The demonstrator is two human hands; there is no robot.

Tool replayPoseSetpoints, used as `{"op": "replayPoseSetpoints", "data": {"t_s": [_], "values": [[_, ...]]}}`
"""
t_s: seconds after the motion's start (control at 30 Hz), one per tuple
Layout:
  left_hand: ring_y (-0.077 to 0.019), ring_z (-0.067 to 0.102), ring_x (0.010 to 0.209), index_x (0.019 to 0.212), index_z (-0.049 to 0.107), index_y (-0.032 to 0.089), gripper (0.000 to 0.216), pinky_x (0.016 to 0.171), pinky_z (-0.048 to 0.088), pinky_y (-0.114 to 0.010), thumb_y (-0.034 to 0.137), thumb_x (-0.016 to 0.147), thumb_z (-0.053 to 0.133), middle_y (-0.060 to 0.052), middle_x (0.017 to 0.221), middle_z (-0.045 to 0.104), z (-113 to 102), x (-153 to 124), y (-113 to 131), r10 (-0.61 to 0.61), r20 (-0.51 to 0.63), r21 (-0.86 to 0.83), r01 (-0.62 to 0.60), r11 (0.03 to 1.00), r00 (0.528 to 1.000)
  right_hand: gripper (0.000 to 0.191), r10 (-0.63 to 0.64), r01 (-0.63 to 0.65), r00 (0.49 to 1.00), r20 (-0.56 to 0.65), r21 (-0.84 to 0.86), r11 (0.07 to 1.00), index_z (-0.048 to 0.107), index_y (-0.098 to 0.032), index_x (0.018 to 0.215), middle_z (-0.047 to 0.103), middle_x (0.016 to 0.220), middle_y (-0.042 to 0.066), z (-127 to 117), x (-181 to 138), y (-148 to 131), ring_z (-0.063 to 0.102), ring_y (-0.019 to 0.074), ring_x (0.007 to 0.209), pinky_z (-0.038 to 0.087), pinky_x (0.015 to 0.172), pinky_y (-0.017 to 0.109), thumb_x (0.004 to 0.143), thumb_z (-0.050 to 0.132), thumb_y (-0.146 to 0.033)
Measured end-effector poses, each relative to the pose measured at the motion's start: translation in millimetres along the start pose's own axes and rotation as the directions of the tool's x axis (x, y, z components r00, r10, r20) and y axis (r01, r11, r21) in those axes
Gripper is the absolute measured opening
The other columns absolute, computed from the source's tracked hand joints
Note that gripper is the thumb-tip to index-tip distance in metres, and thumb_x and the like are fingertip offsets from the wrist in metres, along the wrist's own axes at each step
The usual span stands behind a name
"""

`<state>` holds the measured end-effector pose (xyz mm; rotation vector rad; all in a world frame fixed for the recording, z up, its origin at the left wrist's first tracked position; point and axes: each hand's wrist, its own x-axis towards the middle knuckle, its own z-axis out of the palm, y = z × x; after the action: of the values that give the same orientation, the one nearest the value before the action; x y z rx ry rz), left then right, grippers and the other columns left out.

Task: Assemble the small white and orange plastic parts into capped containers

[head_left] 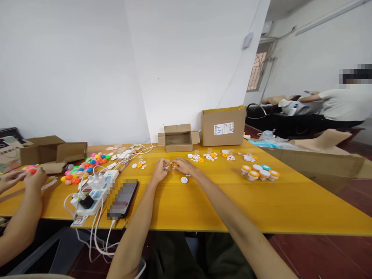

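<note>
Both my arms reach out over the yellow table [221, 201]. My left hand [161, 169] and my right hand [183, 166] meet near the table's middle, fingers pinched around a small clear container with an orange lid [171, 165]. A loose white lid [184, 179] lies just in front of my right hand. Small white and orange lids and clear cups [209, 156] are scattered behind my hands. Several closed little jars with orange and white lids [258, 173] stand grouped to the right.
An open small carton [178, 138] and a larger carton [223, 126] stand at the back edge. A phone [123, 198] and a white power strip with cables [93, 190] lie left, beside coloured balls [84, 168]. Another person's hands [27, 179] work at far left; a person stands at far right.
</note>
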<state>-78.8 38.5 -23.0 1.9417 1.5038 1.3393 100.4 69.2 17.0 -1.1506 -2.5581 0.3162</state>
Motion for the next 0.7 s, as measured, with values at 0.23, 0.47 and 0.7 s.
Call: {"op": "replayPoseSetpoints", "data": {"t_s": [0.23,0.47,0.7], "values": [[-0.0170,0.062,0.093,0.098,0.059,0.022,0.040,0.086,0.051,-0.033,-0.002,0.066,0.060,-0.004,0.107,0.066,-2.0,-0.9,5.2,0.043,0.035,0.031,-0.044,0.999,0.998,0.031,0.115,-0.116,0.993,-0.016,-0.058,0.992,0.064,-0.022,0.120,0.062,0.126,0.011,2.5,-3.4,-10.4,0.058,0.0252,0.119,0.044,0.096,0.035,0.091,0.060,-0.032],[-0.0204,0.061,0.101,0.104,0.062,0.024,0.040,0.090,0.052,-0.035,0.003,0.070,0.065,-0.005,0.106,0.064,-0.9,-1.3,1.6,0.069,0.021,0.069,-0.070,0.995,0.997,0.030,0.125,-0.127,0.992,-0.029,-0.065,0.990,0.064,-0.026,0.119,0.062,0.126,0.010,8.7,2.0,-12.5,0.056,0.0251,0.120,0.046,0.093,0.034,0.093,0.057,-0.039],[-0.0230,0.056,0.110,0.103,0.065,0.025,0.042,0.102,0.045,-0.041,0.002,0.068,0.066,-0.005,0.107,0.063,-1.1,-2.0,4.8,0.099,0.028,0.143,-0.102,0.985,0.995,0.031,0.051,-0.054,0.997,-0.064,-0.043,0.998,0.067,-0.026,0.118,0.066,0.116,0.009,6.9,-2.4,-4.3,0.061,0.0215,0.109,0.046,0.091,0.032,0.099,0.043,-0.030]]}}
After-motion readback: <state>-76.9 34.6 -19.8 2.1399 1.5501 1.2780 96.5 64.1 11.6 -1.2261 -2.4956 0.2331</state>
